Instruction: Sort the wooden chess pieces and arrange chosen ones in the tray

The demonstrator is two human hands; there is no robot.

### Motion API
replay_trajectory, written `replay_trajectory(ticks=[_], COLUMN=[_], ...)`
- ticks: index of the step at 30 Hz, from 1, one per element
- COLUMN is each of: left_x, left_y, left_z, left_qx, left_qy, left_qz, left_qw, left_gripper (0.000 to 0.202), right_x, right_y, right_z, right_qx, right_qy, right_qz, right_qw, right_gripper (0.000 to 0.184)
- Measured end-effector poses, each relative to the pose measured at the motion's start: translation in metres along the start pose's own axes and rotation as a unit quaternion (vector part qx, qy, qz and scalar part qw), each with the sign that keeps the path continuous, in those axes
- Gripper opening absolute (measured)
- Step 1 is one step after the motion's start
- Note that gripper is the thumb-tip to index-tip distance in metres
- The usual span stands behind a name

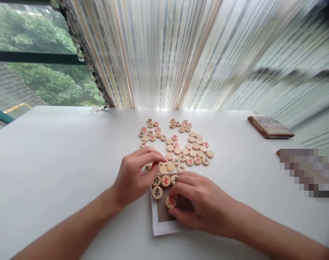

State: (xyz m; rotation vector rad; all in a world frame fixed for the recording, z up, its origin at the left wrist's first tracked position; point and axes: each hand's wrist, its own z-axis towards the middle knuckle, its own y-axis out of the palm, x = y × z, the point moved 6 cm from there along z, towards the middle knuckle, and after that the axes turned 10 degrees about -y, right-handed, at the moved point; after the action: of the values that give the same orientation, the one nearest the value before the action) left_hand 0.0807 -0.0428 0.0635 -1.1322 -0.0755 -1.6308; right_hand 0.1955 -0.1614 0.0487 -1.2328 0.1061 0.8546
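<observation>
Fingers of the right hand (200, 204) clamped on a red-marked disc (171, 202), well inside the white-rimmed tray (167, 228)! Pinched edge to edge, character facing up, over the tray's brown floor; touching down or just above it, impossible to say from this angle. Across to the tray's far-left corner: fingers of the left hand (134, 175) bent close, thumb towards forefinger, beside the loose discs, and whether gripping anything, too hidden to say.

Along the tray's far wall, a tidy row: corner disc (156, 181) in black, red neighbour (165, 180), then another black one (174, 180), partly behind the right hand. Just nearer than the corner, by the tray's left wall, a lone black-marked disc (157, 193). Beyond the tray, spread over the white counter (72, 144), plenty of loose discs (193, 153), some blank side up, others showing red or black. Well off to the tray's right, a flat brown box (271, 127).

Step in hand, by the look of it: placing the pinched disc in the tray's second row. Next move probably calls for a gentle slide, a flat landing, a clean release, and no bump to the far-wall row.
</observation>
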Motion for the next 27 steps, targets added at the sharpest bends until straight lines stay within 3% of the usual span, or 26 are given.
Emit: replay_trajectory(ticks=[6,17,27], left_x=[0.003,0.002,0.000], left_y=[0.002,0.002,0.005], left_z=[-0.002,-0.001,-0.001], left_qx=[-0.005,-0.004,-0.010], left_qy=[0.009,0.006,0.001], left_qz=[0.000,0.000,0.002], left_qw=[1.000,1.000,1.000], left_gripper=[0.028,0.029,0.028], right_x=[0.002,-0.009,-0.008], right_y=[0.010,0.007,0.008], right_z=[-0.003,-0.005,-0.004], right_qx=[-0.011,0.014,0.029], right_qy=[-0.022,-0.072,-0.065], right_qz=[-0.060,-0.142,-0.148], right_qw=[0.998,0.987,0.986], right_gripper=[0.008,0.032,0.023])
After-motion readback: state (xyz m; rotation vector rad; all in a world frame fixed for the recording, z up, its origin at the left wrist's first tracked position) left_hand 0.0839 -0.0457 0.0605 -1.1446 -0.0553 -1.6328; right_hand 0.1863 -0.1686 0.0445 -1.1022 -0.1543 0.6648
